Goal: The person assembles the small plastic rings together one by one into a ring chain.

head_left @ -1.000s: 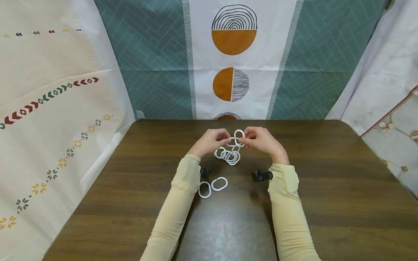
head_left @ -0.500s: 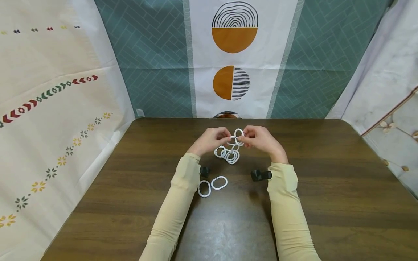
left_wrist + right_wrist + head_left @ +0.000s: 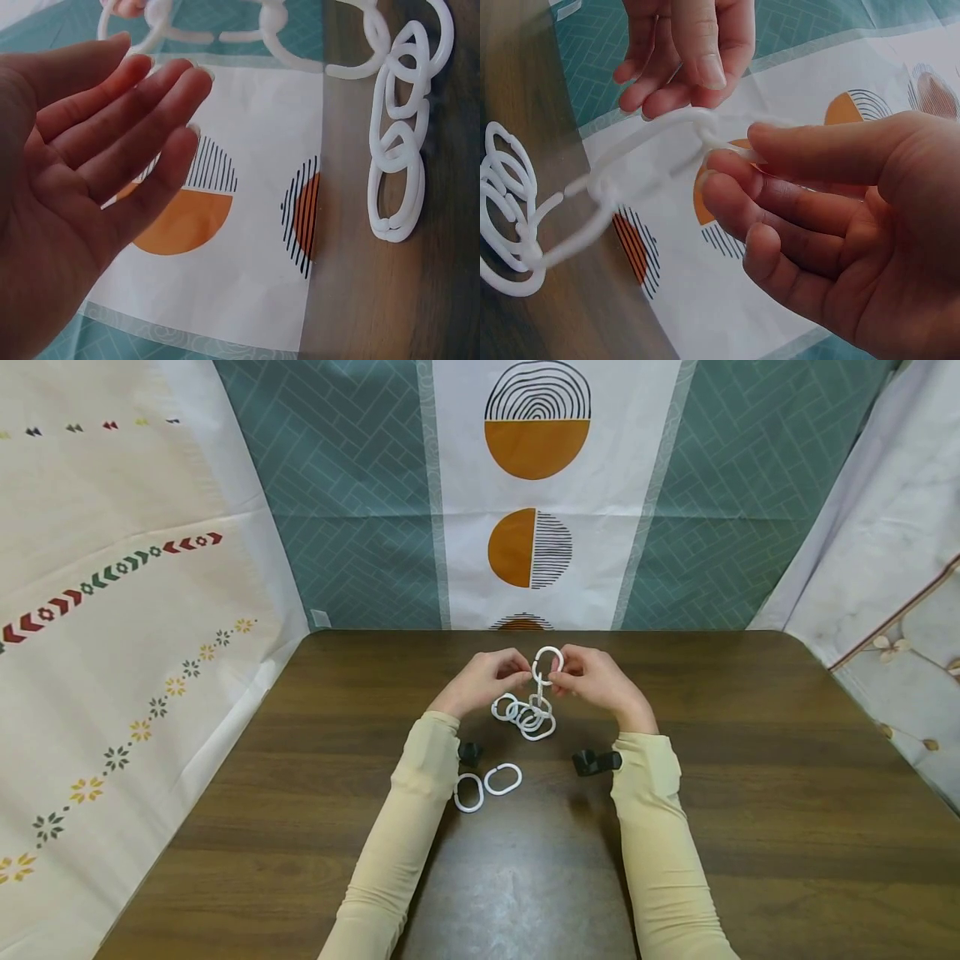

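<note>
My right hand (image 3: 592, 677) pinches a white plastic chain link (image 3: 549, 648) between thumb and index finger. From it hangs a second link (image 3: 540, 691), joined to the rest of the white chain (image 3: 373, 127), whose lower links are bunched over the table. Close by on the left is my left hand (image 3: 491, 679). Its thumb and fingers (image 3: 142, 112) are loosely bent with nothing between them, as the left wrist view shows. In the right wrist view, the left fingertips (image 3: 712, 71) hover just above the held link.
Two loose white links (image 3: 468, 811) lie on the brown wooden table (image 3: 750, 827), near the left forearm. Black wrist-worn devices (image 3: 596, 763) sit at the inner side of both sleeves. Patterned cloths (image 3: 390, 527) hang behind the table and at its sides.
My left hand has let go of the link it pinched, and that link now hangs down from the one in my right hand. The held link has risen slightly.
</note>
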### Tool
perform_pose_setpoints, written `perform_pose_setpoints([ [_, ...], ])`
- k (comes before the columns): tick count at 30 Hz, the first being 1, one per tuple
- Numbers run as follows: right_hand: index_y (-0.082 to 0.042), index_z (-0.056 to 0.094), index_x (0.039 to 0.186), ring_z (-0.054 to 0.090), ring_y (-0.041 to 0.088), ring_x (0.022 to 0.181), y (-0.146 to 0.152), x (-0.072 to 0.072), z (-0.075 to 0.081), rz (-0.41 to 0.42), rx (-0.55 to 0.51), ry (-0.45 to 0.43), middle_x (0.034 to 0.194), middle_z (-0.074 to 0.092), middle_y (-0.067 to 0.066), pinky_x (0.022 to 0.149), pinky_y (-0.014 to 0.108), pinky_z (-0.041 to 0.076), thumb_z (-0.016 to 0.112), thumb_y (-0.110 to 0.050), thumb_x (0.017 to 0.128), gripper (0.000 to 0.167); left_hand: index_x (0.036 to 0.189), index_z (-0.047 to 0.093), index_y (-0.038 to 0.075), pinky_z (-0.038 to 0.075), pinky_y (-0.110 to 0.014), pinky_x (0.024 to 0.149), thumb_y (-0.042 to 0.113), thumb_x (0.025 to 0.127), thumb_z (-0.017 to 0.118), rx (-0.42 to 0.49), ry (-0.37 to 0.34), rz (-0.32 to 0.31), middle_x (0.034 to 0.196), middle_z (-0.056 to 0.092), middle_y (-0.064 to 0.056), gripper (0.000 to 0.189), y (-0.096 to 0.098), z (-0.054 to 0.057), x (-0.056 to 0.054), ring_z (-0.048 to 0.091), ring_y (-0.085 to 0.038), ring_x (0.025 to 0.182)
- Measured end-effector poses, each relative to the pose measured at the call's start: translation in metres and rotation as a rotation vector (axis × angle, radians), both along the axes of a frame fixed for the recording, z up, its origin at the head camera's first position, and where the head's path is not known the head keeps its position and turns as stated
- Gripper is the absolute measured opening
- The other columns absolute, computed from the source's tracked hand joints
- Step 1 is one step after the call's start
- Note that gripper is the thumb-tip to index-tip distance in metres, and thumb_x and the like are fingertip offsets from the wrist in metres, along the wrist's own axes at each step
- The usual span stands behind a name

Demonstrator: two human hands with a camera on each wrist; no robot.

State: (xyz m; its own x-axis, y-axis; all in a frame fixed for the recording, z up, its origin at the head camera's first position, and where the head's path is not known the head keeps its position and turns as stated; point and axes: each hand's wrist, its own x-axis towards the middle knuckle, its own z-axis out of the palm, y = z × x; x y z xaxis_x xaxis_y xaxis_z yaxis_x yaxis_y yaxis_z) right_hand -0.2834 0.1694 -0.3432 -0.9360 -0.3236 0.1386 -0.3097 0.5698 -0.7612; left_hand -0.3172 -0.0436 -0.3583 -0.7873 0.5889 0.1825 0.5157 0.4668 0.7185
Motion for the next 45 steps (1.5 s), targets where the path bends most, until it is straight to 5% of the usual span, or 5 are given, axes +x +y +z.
perform_pose_setpoints([
  [14,0.005,0.057,0.093,0.064,0.005,0.069,-0.004,-0.003,-0.007,0.109,-0.149,-0.023,0.086,0.068,0.023,0.065,0.028,0.05,0.063,-0.002,0.091,0.009,0.1,0.068,0.008,0.049,-0.024,0.075,0.022,0.096,0.061,-0.013,0.092,0.004,0.091,0.071,-0.009,0.016,-0.001,0.003,0.002,0.062,-0.015,0.08],
  [23,-0.002,0.061,0.091,0.055,0.017,0.071,-0.014,-0.003,-0.007,0.094,0.03,0.064,0.08,0.063,0.011,0.067,0.026,0.044,0.068,-0.009,0.088,0.01,0.098,0.067,0.01,0.049,-0.025,0.072,0.025,0.096,0.061,-0.007,0.098,0.017,0.087,0.07,-0.011,0.017,-0.007,0.007,0.003,0.06,-0.015,0.076],
  [30,0.001,0.06,0.097,0.065,0.024,0.079,-0.014,0.001,-0.006,0.086,0.09,0.001,0.086,0.069,0.015,0.071,0.027,0.046,0.068,-0.009,0.088,0.016,0.098,0.067,0.009,0.049,-0.027,0.073,0.025,0.095,0.062,0.028,0.117,0.052,0.088,0.07,-0.014,0.017,-0.014,0.01,0.001,0.061,-0.017,0.076],
  [39,-0.002,0.063,0.096,0.064,0.018,0.077,-0.029,0.0,-0.016,0.399,0.372,-0.157,0.084,0.069,0.008,0.07,0.024,0.048,0.07,-0.014,0.087,0.017,0.096,0.069,0.008,0.049,-0.027,0.073,0.022,0.093,0.066,0.024,0.139,0.107,0.083,0.069,-0.005,0.014,-0.019,0.011,-0.001,0.061,-0.016,0.075],
  [45,-0.002,0.057,0.109,0.057,0.02,0.089,-0.061,0.009,-0.033,0.593,0.459,-0.119,0.099,0.061,0.013,0.08,0.025,0.045,0.081,-0.019,0.077,0.043,0.098,0.068,0.009,0.049,-0.027,0.074,0.024,0.093,0.065,0.01,0.129,0.109,0.085,0.069,-0.005,0.016,-0.023,0.011,-0.003,0.061,-0.016,0.077],
])
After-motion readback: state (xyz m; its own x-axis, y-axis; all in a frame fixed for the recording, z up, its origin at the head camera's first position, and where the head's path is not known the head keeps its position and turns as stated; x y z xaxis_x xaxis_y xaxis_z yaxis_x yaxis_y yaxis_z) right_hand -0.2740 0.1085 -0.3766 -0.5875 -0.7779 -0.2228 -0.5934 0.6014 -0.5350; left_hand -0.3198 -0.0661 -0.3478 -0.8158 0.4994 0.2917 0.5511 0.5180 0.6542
